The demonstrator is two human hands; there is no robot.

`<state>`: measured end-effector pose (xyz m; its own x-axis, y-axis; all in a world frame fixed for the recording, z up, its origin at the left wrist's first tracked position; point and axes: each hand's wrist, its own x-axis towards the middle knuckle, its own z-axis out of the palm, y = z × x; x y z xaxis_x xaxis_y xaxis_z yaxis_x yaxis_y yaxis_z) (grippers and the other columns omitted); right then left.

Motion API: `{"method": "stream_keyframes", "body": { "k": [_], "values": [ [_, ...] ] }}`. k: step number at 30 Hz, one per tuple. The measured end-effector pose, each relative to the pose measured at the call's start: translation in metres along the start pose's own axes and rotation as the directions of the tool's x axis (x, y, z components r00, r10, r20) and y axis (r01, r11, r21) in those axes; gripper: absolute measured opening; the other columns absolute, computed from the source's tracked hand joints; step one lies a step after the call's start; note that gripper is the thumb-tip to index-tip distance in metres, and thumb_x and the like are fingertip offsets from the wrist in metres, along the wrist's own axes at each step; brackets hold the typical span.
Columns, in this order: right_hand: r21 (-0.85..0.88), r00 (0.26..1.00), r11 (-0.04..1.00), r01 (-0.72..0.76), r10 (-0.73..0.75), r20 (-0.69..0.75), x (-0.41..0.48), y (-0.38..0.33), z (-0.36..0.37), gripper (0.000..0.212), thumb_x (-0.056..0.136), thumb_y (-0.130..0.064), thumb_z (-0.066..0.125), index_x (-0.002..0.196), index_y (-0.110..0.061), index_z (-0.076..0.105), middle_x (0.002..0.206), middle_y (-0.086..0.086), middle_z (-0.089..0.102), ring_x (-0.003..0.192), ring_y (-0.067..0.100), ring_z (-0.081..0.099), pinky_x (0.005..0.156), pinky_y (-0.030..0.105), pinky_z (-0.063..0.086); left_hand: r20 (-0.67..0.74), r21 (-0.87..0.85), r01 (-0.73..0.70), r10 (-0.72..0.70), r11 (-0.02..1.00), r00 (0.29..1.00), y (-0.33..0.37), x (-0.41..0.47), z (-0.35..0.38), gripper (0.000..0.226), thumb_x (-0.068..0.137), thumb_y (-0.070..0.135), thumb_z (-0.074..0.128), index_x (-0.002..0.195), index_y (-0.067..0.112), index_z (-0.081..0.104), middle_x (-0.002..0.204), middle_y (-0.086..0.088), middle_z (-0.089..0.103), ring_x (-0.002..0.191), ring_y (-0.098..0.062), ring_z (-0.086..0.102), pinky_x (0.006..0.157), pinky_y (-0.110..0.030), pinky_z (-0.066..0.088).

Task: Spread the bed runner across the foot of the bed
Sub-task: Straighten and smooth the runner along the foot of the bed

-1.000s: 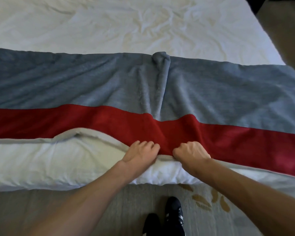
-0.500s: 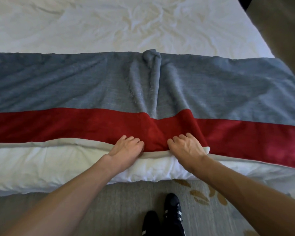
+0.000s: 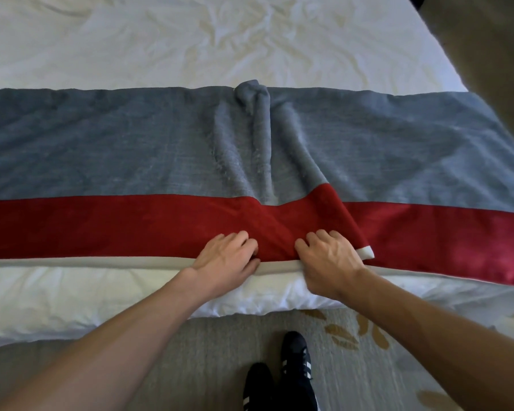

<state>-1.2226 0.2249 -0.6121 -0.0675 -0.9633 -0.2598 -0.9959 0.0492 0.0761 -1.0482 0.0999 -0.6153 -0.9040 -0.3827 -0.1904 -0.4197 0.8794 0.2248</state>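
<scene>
The bed runner (image 3: 131, 149) is grey with a red band (image 3: 116, 223) and a beige near edge. It lies across the foot of the white bed (image 3: 190, 40), reaching both sides of the view. Several long ridges bunch up in its middle (image 3: 255, 137). My left hand (image 3: 224, 259) pinches the near edge at the centre, fingers on the red band and thumb at the beige hem. My right hand (image 3: 330, 259) grips the same edge just to the right. Beside it a red fold overlaps, with a beige corner (image 3: 367, 252) turned up.
The white duvet edge (image 3: 72, 295) hangs below the runner at the foot of the bed. My black shoes (image 3: 282, 372) stand on grey patterned carpet (image 3: 368, 366) close to the bed. Bare floor shows past the bed's right side (image 3: 487, 40).
Both hands slid a little up the bed with the runner's edge, and their fists loosened. The lifted edge on the left now lies flat and straight. A red fold formed beside my right hand.
</scene>
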Motion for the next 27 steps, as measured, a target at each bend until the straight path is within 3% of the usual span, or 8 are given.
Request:
{"method": "stream_keyframes", "body": {
  "k": [4, 9, 13, 16, 20, 27],
  "values": [
    [0.086, 0.989, 0.996, 0.037, -0.024, -0.146, 0.0, 0.008, -0.017, 0.021, 0.062, -0.033, 0.046, 0.068, -0.013, 0.049, 0.065, 0.005, 0.05, 0.057, 0.026, 0.047, 0.053, 0.033, 0.031, -0.093, 0.01, 0.012, -0.011, 1.0, 0.996, 0.005, 0.021, -0.011, 0.025, 0.091, 0.039, 0.047, 0.096, 0.017, 0.058, 0.093, 0.0, 0.057, 0.081, -0.02, 0.057, 0.072, -0.034, 0.04],
    [0.092, 0.959, 0.996, -0.022, 0.047, -0.28, 0.009, 0.04, -0.048, 0.021, 0.068, -0.032, 0.046, 0.07, -0.012, 0.052, 0.072, 0.009, 0.053, 0.065, 0.029, 0.05, 0.061, 0.038, 0.038, -0.169, 0.016, 0.021, -0.018, 1.0, 0.985, 0.017, 0.061, -0.047, 0.04, 0.085, 0.045, 0.033, 0.093, 0.016, 0.058, 0.09, -0.003, 0.057, 0.082, -0.025, 0.058, 0.071, -0.037, 0.043],
    [0.091, 0.959, 0.984, -0.151, 0.168, -0.229, 0.018, 0.083, -0.057, 0.029, 0.073, -0.035, 0.04, 0.075, -0.011, 0.057, 0.076, 0.01, 0.056, 0.071, 0.032, 0.055, 0.066, 0.04, 0.043, -0.171, 0.023, 0.038, -0.034, 0.999, 0.985, 0.027, 0.1, -0.066, 0.045, 0.085, 0.044, 0.032, 0.102, 0.014, 0.061, 0.099, -0.005, 0.059, 0.089, -0.026, 0.059, 0.076, -0.041, 0.047],
    [0.103, 0.959, 0.969, -0.225, 0.239, -0.153, 0.026, 0.121, -0.057, 0.038, 0.081, -0.038, 0.037, 0.093, -0.012, 0.061, 0.09, 0.009, 0.059, 0.086, 0.031, 0.056, 0.077, 0.04, 0.043, -0.181, 0.041, 0.044, -0.036, 0.998, 0.983, 0.039, 0.137, -0.072, 0.039, 0.089, 0.039, 0.044, 0.113, 0.013, 0.059, 0.109, -0.007, 0.058, 0.097, -0.028, 0.057, 0.083, -0.042, 0.044],
    [0.151, 0.959, 0.956, -0.253, 0.268, -0.09, 0.038, 0.175, -0.056, 0.038, 0.087, -0.036, 0.044, 0.114, -0.013, 0.057, 0.11, 0.01, 0.058, 0.103, 0.03, 0.053, 0.09, 0.04, 0.038, -0.146, 0.051, 0.068, -0.06, 0.996, 0.987, 0.064, 0.192, -0.078, 0.051, 0.09, 0.044, 0.048, 0.131, 0.014, 0.049, 0.126, -0.007, 0.052, 0.113, -0.029, 0.051, 0.092, -0.042, 0.037],
    [0.207, 0.97, 0.953, -0.223, 0.238, -0.048, 0.063, 0.261, -0.045, 0.034, 0.087, -0.031, 0.045, 0.116, -0.014, 0.052, 0.115, 0.01, 0.056, 0.108, 0.03, 0.051, 0.094, 0.039, 0.035, -0.081, 0.058, 0.175, -0.17, 0.983, 0.982, 0.085, 0.279, -0.074, 0.06, 0.094, 0.046, 0.041, 0.145, 0.017, 0.028, 0.146, -0.005, 0.035, 0.129, -0.026, 0.037, 0.102, -0.04, 0.029]
  ]
}}
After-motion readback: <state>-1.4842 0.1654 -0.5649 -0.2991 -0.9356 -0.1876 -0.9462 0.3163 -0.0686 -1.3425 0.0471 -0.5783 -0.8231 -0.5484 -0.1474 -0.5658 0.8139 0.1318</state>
